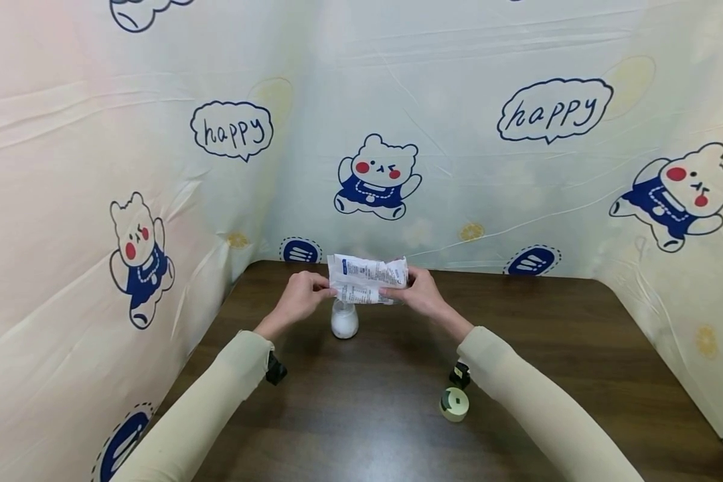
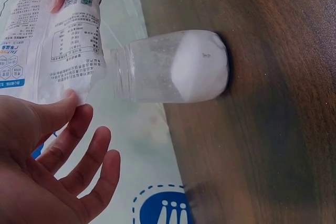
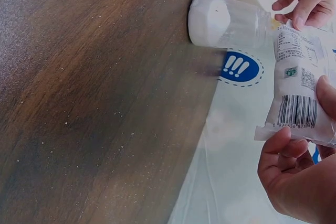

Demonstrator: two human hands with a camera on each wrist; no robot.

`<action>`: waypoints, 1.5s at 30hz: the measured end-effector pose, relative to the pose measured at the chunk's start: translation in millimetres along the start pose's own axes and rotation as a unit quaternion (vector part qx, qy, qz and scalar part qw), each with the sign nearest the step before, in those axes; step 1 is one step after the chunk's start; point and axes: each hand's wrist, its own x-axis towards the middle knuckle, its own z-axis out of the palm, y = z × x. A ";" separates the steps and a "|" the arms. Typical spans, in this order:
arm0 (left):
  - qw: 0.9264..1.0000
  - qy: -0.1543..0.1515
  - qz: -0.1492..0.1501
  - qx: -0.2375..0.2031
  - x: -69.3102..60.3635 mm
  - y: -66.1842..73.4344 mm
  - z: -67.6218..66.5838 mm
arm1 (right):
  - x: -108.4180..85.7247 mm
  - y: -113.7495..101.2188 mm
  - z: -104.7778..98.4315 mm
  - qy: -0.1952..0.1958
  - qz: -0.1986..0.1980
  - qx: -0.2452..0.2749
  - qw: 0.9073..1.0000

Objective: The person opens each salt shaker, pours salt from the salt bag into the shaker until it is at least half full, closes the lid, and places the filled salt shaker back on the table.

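white packet [image 1: 366, 276] between left hand [image 1: 301, 294] and right hand [image 1: 423, 293], above jar [image 1: 345, 323]

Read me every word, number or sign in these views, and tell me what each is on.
"happy": twice on the cloth, in the left bubble and right bubble.
"!!!": in blue ovals on the cloth.
"6 9": start of the barcode number on the packet; later digits too blurred.
The packet's other print: too small or blurred to read.
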 end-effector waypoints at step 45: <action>1.000 0.002 -0.002 -0.011 0.8 -4.0 3.0 | -0.1 4.1 1.9 0.002 0.009 -0.007 1.000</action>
